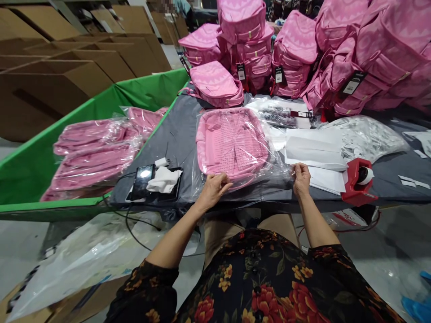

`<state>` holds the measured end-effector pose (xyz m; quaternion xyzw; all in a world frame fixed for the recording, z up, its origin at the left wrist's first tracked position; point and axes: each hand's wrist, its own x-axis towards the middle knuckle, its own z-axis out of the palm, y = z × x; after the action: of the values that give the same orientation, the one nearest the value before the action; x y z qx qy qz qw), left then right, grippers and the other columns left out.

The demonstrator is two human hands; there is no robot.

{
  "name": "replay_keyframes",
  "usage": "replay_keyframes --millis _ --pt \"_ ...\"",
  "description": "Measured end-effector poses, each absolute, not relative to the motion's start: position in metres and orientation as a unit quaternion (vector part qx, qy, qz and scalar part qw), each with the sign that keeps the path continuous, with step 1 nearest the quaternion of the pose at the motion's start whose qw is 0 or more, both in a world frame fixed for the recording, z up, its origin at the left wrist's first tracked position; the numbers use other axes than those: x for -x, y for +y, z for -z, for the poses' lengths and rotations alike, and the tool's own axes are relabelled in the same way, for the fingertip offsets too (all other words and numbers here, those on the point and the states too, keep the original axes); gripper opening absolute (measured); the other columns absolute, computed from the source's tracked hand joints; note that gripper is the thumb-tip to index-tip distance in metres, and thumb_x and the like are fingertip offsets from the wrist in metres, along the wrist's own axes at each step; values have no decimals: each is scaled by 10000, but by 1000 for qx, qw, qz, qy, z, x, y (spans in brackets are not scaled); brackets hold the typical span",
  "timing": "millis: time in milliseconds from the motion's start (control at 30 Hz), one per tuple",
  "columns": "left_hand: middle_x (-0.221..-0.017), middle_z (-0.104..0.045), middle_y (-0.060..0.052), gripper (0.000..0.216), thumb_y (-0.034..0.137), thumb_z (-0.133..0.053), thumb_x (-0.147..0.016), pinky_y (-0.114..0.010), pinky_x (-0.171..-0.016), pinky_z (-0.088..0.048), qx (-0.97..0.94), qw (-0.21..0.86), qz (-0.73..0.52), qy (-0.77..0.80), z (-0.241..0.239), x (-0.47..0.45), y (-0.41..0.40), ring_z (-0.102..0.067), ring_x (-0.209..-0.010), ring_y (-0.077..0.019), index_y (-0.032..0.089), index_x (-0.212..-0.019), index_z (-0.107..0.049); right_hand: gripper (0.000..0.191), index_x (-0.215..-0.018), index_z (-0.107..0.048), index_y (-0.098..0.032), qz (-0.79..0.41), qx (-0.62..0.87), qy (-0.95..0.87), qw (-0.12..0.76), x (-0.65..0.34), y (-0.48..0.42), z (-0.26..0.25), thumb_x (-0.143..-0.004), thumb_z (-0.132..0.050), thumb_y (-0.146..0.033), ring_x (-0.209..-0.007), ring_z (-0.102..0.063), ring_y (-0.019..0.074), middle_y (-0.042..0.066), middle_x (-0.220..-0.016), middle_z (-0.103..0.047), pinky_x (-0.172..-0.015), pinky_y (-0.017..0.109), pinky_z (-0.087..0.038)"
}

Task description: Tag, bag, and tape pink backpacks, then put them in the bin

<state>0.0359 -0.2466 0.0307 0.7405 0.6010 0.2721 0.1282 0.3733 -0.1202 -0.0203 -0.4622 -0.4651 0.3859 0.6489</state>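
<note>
A pink backpack (232,141) lies flat inside a clear plastic bag (269,172) on the grey table (175,134) in front of me. My left hand (213,188) is closed on the bag's open edge at the near left. At the near right corner my right hand (301,178) pinches the same plastic edge. Both hands rest at the table's front, with the bagged backpack just beyond them.
A red tape dispenser (358,181) stands right of my right hand, beside white paper sheets (314,150). A phone (143,181) and a crumpled tissue (164,179) lie to the left. Bagged pink backpacks fill a green bin (33,166). Unbagged pink backpacks (296,49) pile up behind; cardboard boxes (67,58) far left.
</note>
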Motion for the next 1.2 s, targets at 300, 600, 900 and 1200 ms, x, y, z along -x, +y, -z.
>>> replay_keyframes --millis 300,600,900,1200 --pt "-1387 -635 -187 753 540 -815 -782 -530 -1139 -319 -664 19 -242 707 -29 9 -296 -548 -1302 -370 187 -1396 -560 533 -897 -565 -215 -404 452 -445 659 -376 -122 20 -734 -760 -684 -668 -571 118 3 -825 -684 -587 229 -418" --pt "-856 -720 -51 428 632 -632 -804 -323 -771 -555 -309 184 -604 711 30 27 -336 -692 -843 -210 209 -858 -606 517 -927 -517 -228 -355 473 -454 666 -370 -115 25 -793 -681 -699 -624 -525 100 -24 -813 -603 -538 217 -390" --pt "-672 -519 38 233 456 -480 -898 -271 -549 -484 -201 154 -606 755 49 25 -289 -529 -512 -130 229 -855 -454 524 -870 -459 -246 -207 558 -511 620 -359 -117 30 -906 -475 -769 -545 -428 116 -52 -691 -449 -544 269 -397" --pt "-1425 -564 -154 388 431 -651 -934 -549 -1211 -256 -645 1 -392 656 -30 -57 -242 -392 -1429 -351 227 -1260 -611 566 -896 -396 -260 -221 519 -492 663 -361 -123 25 -882 -474 -820 -541 -407 115 -43 -731 -420 -501 268 -373"
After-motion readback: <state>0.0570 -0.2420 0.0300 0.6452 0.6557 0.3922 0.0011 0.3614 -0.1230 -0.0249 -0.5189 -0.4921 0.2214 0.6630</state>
